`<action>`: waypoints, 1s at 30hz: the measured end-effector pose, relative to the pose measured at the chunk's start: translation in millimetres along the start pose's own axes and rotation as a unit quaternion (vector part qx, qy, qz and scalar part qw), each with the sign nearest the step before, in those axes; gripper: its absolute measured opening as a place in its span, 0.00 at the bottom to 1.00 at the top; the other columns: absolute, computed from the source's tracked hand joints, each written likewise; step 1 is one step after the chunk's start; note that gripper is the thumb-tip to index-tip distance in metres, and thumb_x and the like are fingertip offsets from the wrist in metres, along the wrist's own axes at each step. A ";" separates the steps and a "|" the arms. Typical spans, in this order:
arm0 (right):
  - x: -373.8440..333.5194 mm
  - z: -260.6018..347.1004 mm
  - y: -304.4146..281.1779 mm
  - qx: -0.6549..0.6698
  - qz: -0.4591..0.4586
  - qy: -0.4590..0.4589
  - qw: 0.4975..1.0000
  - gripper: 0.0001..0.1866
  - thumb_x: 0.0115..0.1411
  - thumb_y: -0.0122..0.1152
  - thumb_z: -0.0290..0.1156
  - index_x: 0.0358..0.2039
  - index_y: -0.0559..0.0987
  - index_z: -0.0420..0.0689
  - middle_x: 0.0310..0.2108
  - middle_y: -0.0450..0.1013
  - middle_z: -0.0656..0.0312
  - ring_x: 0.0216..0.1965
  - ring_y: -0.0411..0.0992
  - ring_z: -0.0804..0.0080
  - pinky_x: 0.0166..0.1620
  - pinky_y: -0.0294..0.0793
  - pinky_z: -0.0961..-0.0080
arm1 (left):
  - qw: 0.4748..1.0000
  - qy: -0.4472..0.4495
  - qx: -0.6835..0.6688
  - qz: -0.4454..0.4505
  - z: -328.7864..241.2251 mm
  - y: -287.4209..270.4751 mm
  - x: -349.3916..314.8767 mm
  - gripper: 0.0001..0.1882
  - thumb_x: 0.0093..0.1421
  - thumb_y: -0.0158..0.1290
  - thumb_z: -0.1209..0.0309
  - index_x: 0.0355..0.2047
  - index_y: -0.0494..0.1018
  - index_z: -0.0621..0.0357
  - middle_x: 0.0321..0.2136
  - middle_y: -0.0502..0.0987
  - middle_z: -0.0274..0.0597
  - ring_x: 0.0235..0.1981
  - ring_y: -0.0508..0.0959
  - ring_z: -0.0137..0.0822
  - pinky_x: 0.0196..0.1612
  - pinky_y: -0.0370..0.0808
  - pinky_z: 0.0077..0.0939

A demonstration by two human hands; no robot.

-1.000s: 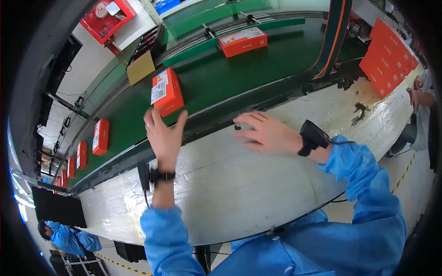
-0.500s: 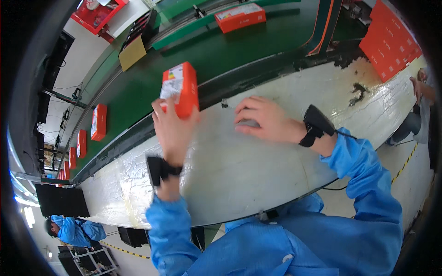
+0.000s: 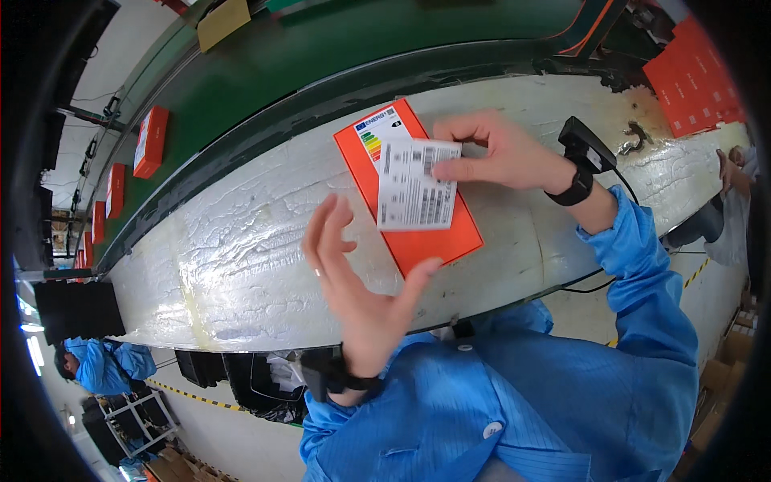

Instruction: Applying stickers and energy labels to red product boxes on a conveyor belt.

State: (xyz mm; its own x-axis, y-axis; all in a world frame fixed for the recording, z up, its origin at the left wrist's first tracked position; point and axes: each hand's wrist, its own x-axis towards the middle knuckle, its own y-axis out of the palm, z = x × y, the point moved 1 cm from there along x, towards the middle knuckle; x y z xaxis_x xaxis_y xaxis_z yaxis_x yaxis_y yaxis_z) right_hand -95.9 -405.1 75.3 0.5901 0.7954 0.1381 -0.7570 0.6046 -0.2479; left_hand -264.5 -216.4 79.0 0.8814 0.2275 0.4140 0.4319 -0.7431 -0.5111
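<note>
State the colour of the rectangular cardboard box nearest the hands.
The rectangular cardboard box is orange-red, shown best in the head view.

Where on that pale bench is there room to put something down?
Mostly the bench between the black panel and left hand; a smaller patch between the right hand and orange stack. It's crowded around the labelled orange box.

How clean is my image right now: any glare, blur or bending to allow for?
Head view: bright glare streaks the table left of the orange box; head view: table edges curve and the corners fall black; head view: the right hand looks slightly blurred, the box's edges fairly crisp.
</note>
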 end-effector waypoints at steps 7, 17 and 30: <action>-9.0 13.3 17.6 -0.034 -0.022 -0.062 0.997 0.13 0.62 0.69 0.40 0.34 0.81 0.42 0.24 0.73 0.68 0.28 0.66 0.82 0.33 0.67 0.80 | 0.937 -0.177 -0.269 0.134 1.1 6.1 24.7 0.10 0.62 0.63 0.75 0.43 0.79 0.66 0.34 0.84 0.38 0.34 0.80 0.22 0.39 0.76 0.17; -13.6 16.6 8.5 0.051 0.014 -0.048 0.997 0.12 0.65 0.63 0.36 0.39 0.81 0.39 0.32 0.77 0.64 0.35 0.71 0.78 0.44 0.71 0.76 | 0.919 -0.196 -0.319 0.125 5.6 -9.1 28.2 0.12 0.61 0.65 0.73 0.41 0.78 0.67 0.35 0.84 0.45 0.34 0.82 0.25 0.40 0.78 0.19; -23.2 21.8 13.4 0.217 0.165 0.101 0.957 0.06 0.61 0.64 0.26 0.36 0.82 0.36 0.33 0.77 0.65 0.34 0.72 0.82 0.38 0.71 0.82 | 0.925 -0.099 -0.301 0.209 -11.1 -3.5 19.9 0.18 0.59 0.65 0.75 0.49 0.80 0.63 0.39 0.84 0.43 0.39 0.82 0.27 0.42 0.77 0.21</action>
State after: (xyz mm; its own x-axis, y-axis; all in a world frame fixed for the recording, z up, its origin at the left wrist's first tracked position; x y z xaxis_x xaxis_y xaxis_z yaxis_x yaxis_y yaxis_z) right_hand -125.8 -414.5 89.7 0.3081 0.9482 -0.0777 -0.9310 0.3173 0.1807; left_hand -250.6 -216.3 97.4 0.9908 -0.0926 0.0992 -0.0870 -0.9944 -0.0591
